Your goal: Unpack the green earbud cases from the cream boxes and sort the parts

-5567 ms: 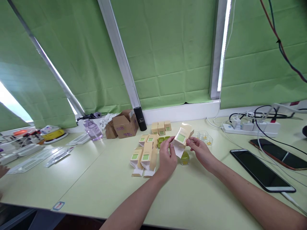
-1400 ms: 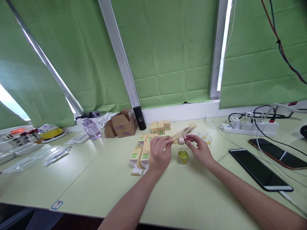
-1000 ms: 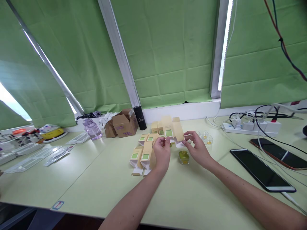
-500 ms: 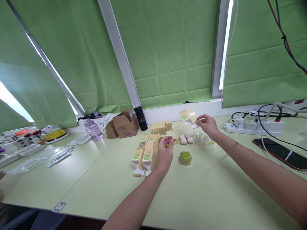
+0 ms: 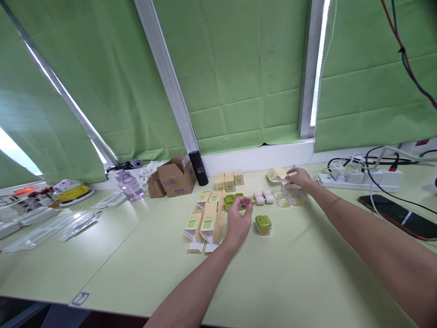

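Note:
My right hand (image 5: 299, 177) reaches to the back right, its fingers closed on the edge of a beige paper carton (image 5: 277, 175) with a green window and loose flaps. My left hand (image 5: 240, 218) is over the middle of the table, thumb and fingers curled together; anything between them is too small to make out. Just behind it lie green lids (image 5: 229, 200), partly covered. A clear square jar with a green lid (image 5: 263, 224) stands upright right of this hand. Several pale pink pieces (image 5: 263, 197) and clear cups with yellow spots (image 5: 290, 196) sit farther back.
Several beige cartons (image 5: 208, 221) lie left of my left hand; smaller boxes (image 5: 229, 181) stand behind. Farther back are a cardboard box (image 5: 176, 176), a black cylinder (image 5: 198, 168) and a purple bottle (image 5: 130, 186). A power strip (image 5: 362, 178) and phone (image 5: 398, 216) lie right.
Held by both hands earlier, the carton has gone to the back right in my right hand and been lowered. My left hand has let go of it. My right arm now covers the nearer phone.

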